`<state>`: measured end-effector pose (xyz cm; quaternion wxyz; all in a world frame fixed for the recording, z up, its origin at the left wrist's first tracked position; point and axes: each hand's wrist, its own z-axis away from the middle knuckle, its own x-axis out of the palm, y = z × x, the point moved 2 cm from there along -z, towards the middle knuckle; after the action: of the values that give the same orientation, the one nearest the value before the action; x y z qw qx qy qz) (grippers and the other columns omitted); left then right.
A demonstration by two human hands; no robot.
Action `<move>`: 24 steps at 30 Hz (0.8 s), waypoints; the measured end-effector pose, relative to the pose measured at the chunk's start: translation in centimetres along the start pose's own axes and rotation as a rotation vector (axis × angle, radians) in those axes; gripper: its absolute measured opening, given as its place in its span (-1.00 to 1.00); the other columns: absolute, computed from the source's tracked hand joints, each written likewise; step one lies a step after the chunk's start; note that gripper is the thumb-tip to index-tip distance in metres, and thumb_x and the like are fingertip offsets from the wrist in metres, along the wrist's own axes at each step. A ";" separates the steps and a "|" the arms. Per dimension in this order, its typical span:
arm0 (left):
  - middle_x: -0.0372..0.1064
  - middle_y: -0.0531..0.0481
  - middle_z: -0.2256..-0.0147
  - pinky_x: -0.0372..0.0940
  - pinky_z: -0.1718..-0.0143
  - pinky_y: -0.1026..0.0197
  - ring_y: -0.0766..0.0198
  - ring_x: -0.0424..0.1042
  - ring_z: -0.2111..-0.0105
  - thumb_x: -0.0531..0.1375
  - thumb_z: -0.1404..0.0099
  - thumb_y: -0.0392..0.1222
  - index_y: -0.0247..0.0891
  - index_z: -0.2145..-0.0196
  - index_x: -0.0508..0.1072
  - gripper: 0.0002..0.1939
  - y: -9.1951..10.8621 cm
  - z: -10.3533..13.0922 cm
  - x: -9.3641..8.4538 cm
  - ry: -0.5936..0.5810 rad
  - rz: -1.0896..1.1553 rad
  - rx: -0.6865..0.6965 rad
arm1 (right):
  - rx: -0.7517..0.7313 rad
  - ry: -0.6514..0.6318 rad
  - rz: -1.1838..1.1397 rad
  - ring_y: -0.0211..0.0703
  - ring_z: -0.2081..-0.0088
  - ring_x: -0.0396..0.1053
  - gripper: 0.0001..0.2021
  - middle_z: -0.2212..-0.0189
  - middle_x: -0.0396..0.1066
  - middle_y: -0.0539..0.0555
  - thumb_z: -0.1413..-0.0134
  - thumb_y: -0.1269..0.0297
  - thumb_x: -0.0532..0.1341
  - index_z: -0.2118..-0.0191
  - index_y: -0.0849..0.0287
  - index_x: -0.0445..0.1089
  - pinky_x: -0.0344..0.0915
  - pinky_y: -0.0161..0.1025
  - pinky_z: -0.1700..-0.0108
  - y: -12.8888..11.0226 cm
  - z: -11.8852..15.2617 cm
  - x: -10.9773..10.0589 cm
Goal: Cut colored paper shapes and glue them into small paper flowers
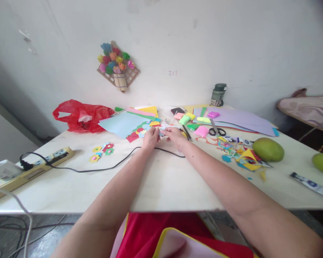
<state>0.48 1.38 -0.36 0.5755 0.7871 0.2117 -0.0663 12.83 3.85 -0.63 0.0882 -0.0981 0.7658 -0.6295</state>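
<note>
My left hand [150, 138] and my right hand [174, 136] are close together over the middle of the table. Fingers of both hands are closed in a pinch, and whatever lies between them is too small to make out. Just beyond the left fingers are colourful paper cut-outs [132, 137] in red, yellow, green and blue. A whitish object [165, 126] shows behind the fingertips, partly hidden. Left of my hands lie several small paper flowers [108, 147] with coloured centres. A black cord [113, 167] runs beneath my forearms.
A power strip [32, 172] lies at left, near a red plastic bag [83, 114]. Paper sheets [239, 116], clay packets [201, 131], black-handled scissors [217, 132], paper scraps [242, 157], a green mango [268, 149], a tube [310, 184] and a bottle [218, 95] occupy the right side.
</note>
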 end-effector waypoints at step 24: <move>0.24 0.08 0.65 0.14 0.52 0.33 0.41 0.22 0.63 -0.02 -0.23 -0.02 -0.24 0.55 0.18 -0.71 -0.1 0.0 0.3 -0.078 0.047 -0.023 | 0.022 0.059 0.035 -0.30 0.48 0.27 -0.80 0.57 0.33 -0.01 0.21 0.18 0.23 0.52 0.23 0.33 0.07 -0.40 0.59 0.1 -0.2 -0.3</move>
<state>0.73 1.48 -0.55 0.5938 0.7820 0.1712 -0.0811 13.03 4.12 -0.69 0.0777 -0.0654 0.7627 -0.6388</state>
